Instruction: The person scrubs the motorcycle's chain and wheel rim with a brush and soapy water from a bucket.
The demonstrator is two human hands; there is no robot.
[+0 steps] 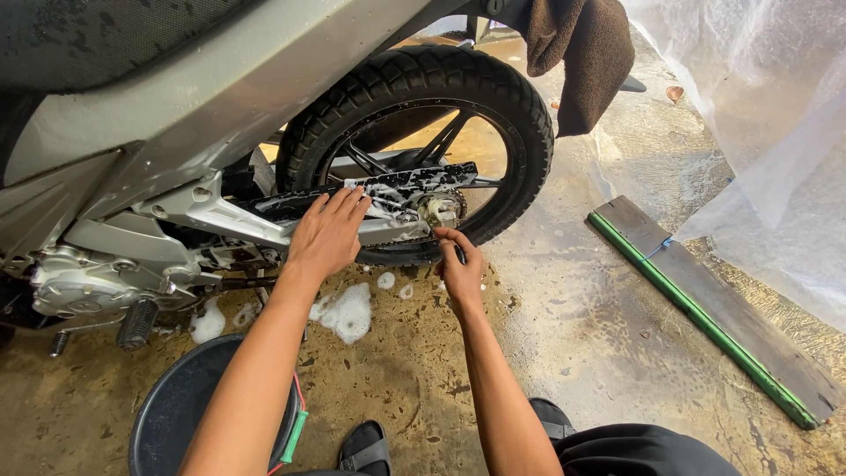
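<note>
1. My left hand (328, 236) lies flat, fingers spread and released, on the soapy black plastic chain guard (388, 187) of the silver-bodied motorcycle (203, 97), steadying it
2. My right hand (460, 269) is pinched around a small dark tool, likely a brush; what it is I cannot tell. It works just below the foam-covered rear hub (438, 209)
3. I judge short strokes toward the hub do best, with the left palm kept clear of the spokes
4. The knobbly black rubber rear tyre (441, 79) is matt and deep-treaded; white foam patches (351, 310) sit on the wet, stained concrete floor (582, 335)
5. A round black plastic bucket (167, 414) stands near my left forearm; a green-edged wooden plank (714, 308) lies well apart
</note>
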